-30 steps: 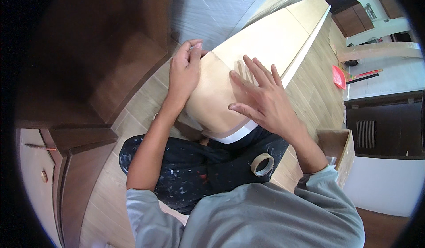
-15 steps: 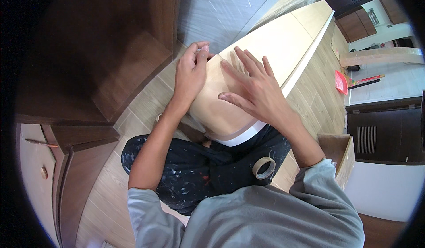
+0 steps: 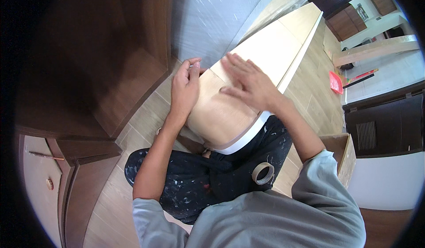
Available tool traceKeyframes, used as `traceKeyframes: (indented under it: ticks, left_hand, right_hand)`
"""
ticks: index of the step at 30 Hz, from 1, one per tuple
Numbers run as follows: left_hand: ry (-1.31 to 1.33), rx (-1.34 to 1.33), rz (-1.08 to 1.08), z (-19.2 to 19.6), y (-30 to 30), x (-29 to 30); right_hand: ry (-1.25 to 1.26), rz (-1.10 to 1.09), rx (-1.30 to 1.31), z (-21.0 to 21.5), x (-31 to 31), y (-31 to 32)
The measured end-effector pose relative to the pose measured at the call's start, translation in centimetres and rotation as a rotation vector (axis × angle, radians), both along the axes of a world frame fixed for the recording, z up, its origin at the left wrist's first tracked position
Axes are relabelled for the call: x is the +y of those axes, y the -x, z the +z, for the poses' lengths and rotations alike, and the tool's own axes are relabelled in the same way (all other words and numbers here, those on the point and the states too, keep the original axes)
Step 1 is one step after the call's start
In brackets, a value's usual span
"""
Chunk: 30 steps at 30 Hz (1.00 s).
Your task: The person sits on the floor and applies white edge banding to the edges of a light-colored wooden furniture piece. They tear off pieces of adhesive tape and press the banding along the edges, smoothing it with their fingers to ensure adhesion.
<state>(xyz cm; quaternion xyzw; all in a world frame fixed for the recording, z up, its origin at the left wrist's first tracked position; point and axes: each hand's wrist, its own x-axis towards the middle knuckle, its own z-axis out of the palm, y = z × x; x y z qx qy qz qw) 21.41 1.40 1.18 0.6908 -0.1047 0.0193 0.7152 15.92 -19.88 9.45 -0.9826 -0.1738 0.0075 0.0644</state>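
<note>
panel [image 3: 226, 122] of pale wood runs from the dark trousers [image 3: 190, 172] toward the upper right; the left hand [image 3: 185, 86] curls at its left edge, whether gripping i cannot tell; the right hand [image 3: 253, 86], blurred, stretches flat over its face, thumb apart. a tape roll [image 3: 256, 173] rests on the trousers.

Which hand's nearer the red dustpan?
Right. The right hand is over the pale panel, left of the dustpan; the left hand is farther left, at the panel's edge.
</note>
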Motion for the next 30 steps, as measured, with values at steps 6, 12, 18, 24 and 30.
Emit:
traceKeyframes:
  ticks: [6, 12, 18, 24, 30]
  left_hand:
    - [-0.051, 0.0, -0.004, 0.3, 0.3, 0.1]
    - [-0.069, -0.007, 0.016, 0.0, 0.0, 0.1]
    - [-0.065, -0.004, 0.011, 0.1, 0.2, 0.1]
    - [-0.075, 0.013, 0.003, 0.4, 0.2, 0.0]
    - [-0.074, -0.044, 0.008, 0.0, 0.2, 0.3]
  right_hand:
    - [-0.012, -0.311, 0.054, 0.5, -2.9, -3.9]
    - [-0.143, 0.092, 0.07, -0.3, 2.1, -0.3]
    - [-0.436, -0.375, -0.077, 2.2, -0.5, -1.9]
    - [-0.319, -0.131, 0.107, 1.8, 0.4, -0.6]
    - [-0.77, -0.096, -0.185, 3.4, -2.0, 3.9]
